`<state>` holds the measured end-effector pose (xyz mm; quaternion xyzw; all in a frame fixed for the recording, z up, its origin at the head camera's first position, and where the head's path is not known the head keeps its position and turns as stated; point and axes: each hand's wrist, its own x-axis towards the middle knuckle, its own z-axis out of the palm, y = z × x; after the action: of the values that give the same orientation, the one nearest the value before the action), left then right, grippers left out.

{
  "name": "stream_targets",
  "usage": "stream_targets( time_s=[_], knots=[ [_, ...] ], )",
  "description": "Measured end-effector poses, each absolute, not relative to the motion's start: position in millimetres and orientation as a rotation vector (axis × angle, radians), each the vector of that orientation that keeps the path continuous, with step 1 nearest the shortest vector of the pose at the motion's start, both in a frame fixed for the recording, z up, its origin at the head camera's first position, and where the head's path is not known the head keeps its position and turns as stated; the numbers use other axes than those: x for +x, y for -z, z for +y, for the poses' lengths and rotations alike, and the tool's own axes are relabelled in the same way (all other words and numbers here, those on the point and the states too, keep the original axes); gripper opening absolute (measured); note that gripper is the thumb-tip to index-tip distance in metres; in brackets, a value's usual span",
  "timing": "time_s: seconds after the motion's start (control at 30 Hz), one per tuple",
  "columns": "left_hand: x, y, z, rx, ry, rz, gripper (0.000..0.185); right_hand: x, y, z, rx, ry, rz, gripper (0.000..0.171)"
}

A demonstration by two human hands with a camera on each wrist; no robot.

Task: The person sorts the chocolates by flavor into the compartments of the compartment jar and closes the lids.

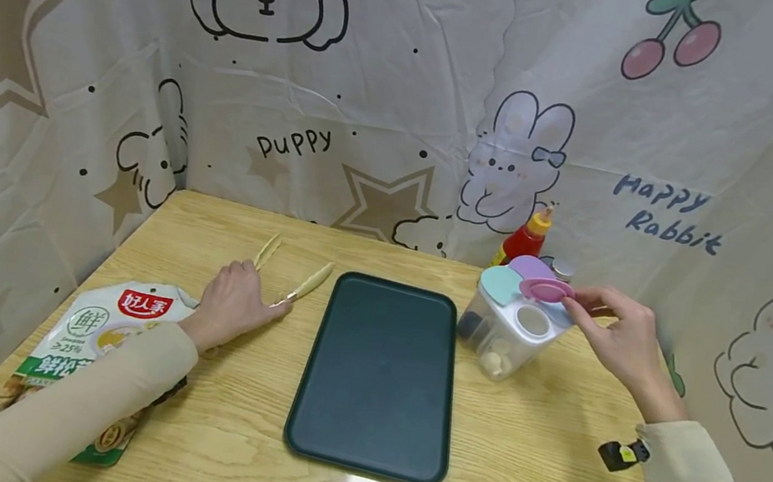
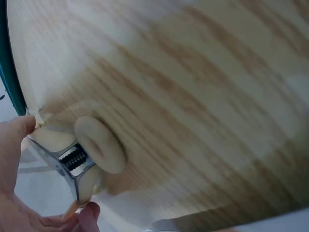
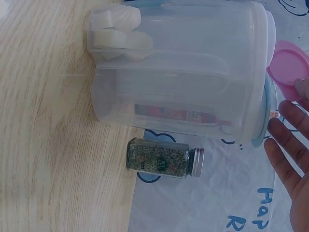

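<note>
My left hand [image 1: 230, 305] holds a pair of tongs [image 1: 311, 281] near the hinge end, their two pale tips spread and pointing away across the wooden table. In the left wrist view the thumb and fingertips press the tongs' metal sides around a black spring [image 2: 73, 158]. At the right, my right hand [image 1: 616, 332] pinches a raised pink flap lid [image 1: 544, 290] between thumb and finger. The lid belongs to a clear divided storage box [image 1: 502, 337], whose round opening [image 1: 532, 321] shows. Pale chunks [image 3: 120, 36] lie in one compartment; mint and purple lids lie flat.
A dark green tray [image 1: 380, 375] lies mid-table between the hands. The left forearm passes over a printed seasoning pouch [image 1: 141, 328]. Behind the box stand a red squeeze bottle [image 1: 526, 240] and a glass spice jar [image 3: 159, 157]. Printed cloth [image 1: 410, 93] hangs around the table.
</note>
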<state>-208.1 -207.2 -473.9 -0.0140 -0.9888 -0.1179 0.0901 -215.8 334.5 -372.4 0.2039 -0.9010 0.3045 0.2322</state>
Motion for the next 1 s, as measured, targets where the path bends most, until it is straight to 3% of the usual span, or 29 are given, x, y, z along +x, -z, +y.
stream_targets(
  time_s=[0.43,0.7,1.0],
  knots=[
    [-216,428,-178,-0.067,0.466,-2.905,0.094,-216,372,334,0.575,-0.838,-2.466,0.015],
    [-219,397,-124,-0.205,0.515,-2.873,0.092,-217,373,335,0.576,-0.841,-2.457,0.015],
    [-221,375,-42,-0.45,0.574,-2.725,0.078,-216,374,335,0.579,-0.838,-2.45,0.016]
  ],
)
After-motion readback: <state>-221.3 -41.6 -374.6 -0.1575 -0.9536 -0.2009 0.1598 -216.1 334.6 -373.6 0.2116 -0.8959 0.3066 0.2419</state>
